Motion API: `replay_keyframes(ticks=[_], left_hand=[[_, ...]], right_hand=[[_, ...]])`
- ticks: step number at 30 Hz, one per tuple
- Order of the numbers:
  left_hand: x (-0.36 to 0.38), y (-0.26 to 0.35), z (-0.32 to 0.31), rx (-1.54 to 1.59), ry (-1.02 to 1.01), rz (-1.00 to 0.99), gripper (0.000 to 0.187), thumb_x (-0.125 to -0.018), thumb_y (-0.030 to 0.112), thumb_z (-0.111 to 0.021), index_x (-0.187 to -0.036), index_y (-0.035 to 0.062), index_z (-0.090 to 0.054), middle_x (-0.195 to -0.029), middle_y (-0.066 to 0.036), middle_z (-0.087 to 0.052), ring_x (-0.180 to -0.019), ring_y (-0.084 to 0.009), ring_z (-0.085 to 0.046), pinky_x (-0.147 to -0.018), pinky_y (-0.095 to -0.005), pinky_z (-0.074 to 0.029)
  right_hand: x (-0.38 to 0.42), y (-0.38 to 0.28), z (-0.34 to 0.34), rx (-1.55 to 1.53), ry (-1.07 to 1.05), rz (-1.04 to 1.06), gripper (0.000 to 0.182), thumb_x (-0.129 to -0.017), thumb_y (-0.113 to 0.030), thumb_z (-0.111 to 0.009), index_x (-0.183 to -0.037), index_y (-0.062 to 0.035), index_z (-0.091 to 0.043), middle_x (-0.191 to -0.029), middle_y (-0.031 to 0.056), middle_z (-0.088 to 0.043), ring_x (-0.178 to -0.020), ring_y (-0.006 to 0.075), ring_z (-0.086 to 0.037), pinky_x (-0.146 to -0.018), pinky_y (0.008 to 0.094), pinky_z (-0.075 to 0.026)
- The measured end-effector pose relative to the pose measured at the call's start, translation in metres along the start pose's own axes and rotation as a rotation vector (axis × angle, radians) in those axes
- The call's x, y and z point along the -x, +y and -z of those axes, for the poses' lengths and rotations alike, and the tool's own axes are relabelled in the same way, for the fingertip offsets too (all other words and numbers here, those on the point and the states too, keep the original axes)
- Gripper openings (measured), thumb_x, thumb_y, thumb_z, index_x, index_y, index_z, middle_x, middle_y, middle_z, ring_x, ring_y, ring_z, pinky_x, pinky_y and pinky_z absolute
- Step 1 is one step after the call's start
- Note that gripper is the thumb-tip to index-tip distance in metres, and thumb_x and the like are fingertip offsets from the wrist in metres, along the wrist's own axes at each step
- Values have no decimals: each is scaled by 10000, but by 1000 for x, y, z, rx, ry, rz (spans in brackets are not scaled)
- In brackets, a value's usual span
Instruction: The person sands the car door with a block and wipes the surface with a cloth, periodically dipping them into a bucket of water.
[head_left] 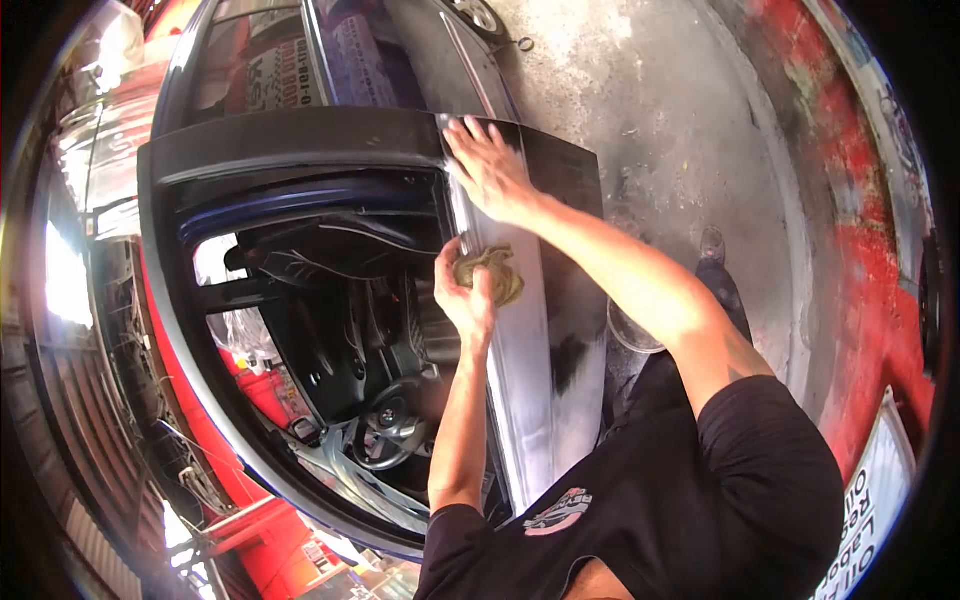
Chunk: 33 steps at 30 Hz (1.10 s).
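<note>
My left hand [468,295] is closed around a crumpled olive-yellow cloth [497,277], which rests against the strip below the window opening of a car door [535,380]. Further along the same door, my right hand [490,170] lies flat with its fingers spread, near the corner of the black window frame [300,135]. Under that palm I make out no object. Pale grey, dusty-looking patches cover the door panel near both hands, with darker areas beside them.
Through the window opening show the steering wheel [385,425] and dark seats. Behind the door stands the dark blue car body [400,50]. A round container [635,330] sits by my legs on the concrete floor [680,120]. A red wall [850,220] and a lettered sign [870,490] are at right.
</note>
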<state>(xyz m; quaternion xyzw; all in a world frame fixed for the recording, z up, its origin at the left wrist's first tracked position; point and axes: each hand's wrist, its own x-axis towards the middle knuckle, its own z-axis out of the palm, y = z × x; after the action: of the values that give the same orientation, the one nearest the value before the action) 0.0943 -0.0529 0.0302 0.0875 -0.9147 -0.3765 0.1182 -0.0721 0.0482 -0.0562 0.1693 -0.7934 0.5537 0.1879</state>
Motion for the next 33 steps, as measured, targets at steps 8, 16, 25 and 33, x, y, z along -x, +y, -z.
replay_keyframes(ticks=[8, 16, 25, 33], left_hand=[[0, 4, 0, 17, -6, 4, 562, -807, 122, -646, -1345, -40, -627, -1197, -153, -672, -1109, -213, -615, -1043, -374, -487], [0, -3, -2, 9, 0, -3, 541, -812, 130, -652, -1330, -23, -640, -1187, -146, -672, -1088, -228, -624, -1038, -385, -495], [0, -5, -3, 42, 8, -27, 546, -810, 147, -660, -1327, -27, -638, -1173, -148, -671, -1079, -232, -623, -1035, -389, -499], [0, -7, 0, -4, 2, -66, 565, -805, 135, -651, -1346, -27, -624, -1184, -148, -680, -1093, -232, -637, -1039, -372, -498]], right_hand=[[-26, -3, 18, 47, -85, -26, 626, -1136, -342, -440, -1605, 63, -352, -1699, 235, -346, -1606, 434, -254, -1288, 622, -219], [-23, 0, 19, -8, -116, -49, 633, -1140, -347, -401, -1618, 64, -337, -1714, 253, -305, -1621, 422, -209, -1306, 618, -171], [-26, -1, 7, -10, -29, -98, 647, -1143, -376, -385, -1610, 71, -350, -1698, 261, -333, -1595, 443, -266, -1301, 600, -192], [25, -18, -4, -57, -32, -54, 647, -1134, -363, -422, -1603, 78, -358, -1699, 271, -329, -1609, 433, -240, -1297, 626, -174]])
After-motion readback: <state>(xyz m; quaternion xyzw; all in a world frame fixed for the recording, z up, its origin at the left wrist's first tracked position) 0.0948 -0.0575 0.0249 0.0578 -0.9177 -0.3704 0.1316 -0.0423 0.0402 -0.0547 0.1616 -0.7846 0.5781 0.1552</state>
